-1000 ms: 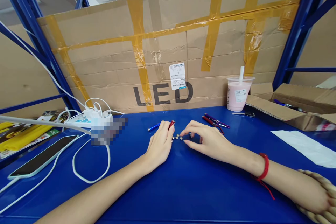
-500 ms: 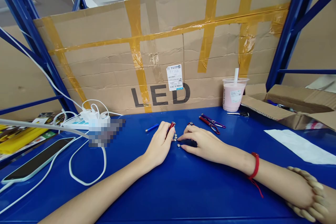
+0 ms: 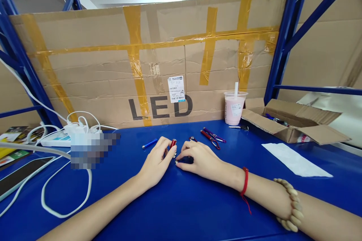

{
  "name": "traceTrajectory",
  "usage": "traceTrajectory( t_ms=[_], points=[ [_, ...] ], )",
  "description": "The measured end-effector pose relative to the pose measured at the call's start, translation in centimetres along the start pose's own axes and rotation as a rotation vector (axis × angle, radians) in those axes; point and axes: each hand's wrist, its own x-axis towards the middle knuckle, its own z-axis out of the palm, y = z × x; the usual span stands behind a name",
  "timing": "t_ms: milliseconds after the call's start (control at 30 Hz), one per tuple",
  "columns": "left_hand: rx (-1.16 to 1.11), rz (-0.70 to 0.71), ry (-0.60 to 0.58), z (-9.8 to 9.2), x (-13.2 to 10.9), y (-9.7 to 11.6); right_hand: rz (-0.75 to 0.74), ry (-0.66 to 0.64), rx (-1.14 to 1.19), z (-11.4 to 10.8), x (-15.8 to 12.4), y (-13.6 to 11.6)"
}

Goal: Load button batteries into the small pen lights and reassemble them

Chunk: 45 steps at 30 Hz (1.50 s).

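Note:
My left hand (image 3: 155, 161) is closed around a short red metal tube (image 3: 173, 143), its end sticking up between thumb and fingers. Beside the left fingertips lie small round silver pieces (image 3: 174, 155) that look like button cells, partly covered by my hands. My right hand (image 3: 201, 160) is bent low over the blue table, with thumb and forefinger pinched about one small silver button cell (image 3: 176, 162). Behind the right knuckles, a small red and silver piece (image 3: 192, 139) is partly hidden. A blue metal tube (image 3: 149, 143) lies to the left of my left hand.
Red and purple pen-like items (image 3: 210, 137) lie beyond my right hand. Further back stand a pink drink cup (image 3: 234, 110) and an open cardboard box (image 3: 294, 130). White paper (image 3: 294, 160) lies right; white cables (image 3: 89, 192) and a phone (image 3: 22, 175) lie left.
My right thumb and forefinger have closed in on the nearest button cell. My left hand still holds the red tube. The whole view has shifted, with things appearing further left.

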Motion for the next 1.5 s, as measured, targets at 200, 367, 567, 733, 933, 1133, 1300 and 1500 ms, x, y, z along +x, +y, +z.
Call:
traceTrajectory(
  t_ms=[200,367,567,733,933,1133,1300,1500],
  points=[
    [0.018,0.016,-0.002,0.0,0.1,0.1,-0.004,0.03,-0.034,0.3,0.3,-0.2],
    [0.017,0.021,0.016,0.0,0.0,0.3,0.064,0.056,0.055,0.1,0.3,-0.1],
    [0.023,0.015,0.014,-0.1,0.0,0.4,0.032,0.036,0.062,-0.3,0.3,0.1],
    [0.012,0.014,0.0,-0.1,0.0,0.3,0.019,0.007,0.053,-0.3,0.3,0.0],
    [0.015,0.007,0.005,-0.2,0.0,0.3,0.027,0.034,-0.04,-0.7,0.1,0.1],
    [0.023,0.008,-0.012,-0.1,0.0,0.3,-0.007,0.0,-0.138,-0.1,0.3,0.9],
    [0.035,0.017,-0.019,-0.1,-0.1,0.4,-0.024,0.006,-0.122,-0.1,0.2,1.2],
    [0.044,0.021,-0.026,-0.2,-0.1,0.4,-0.031,0.021,-0.138,-0.1,0.3,1.1]
  ],
)
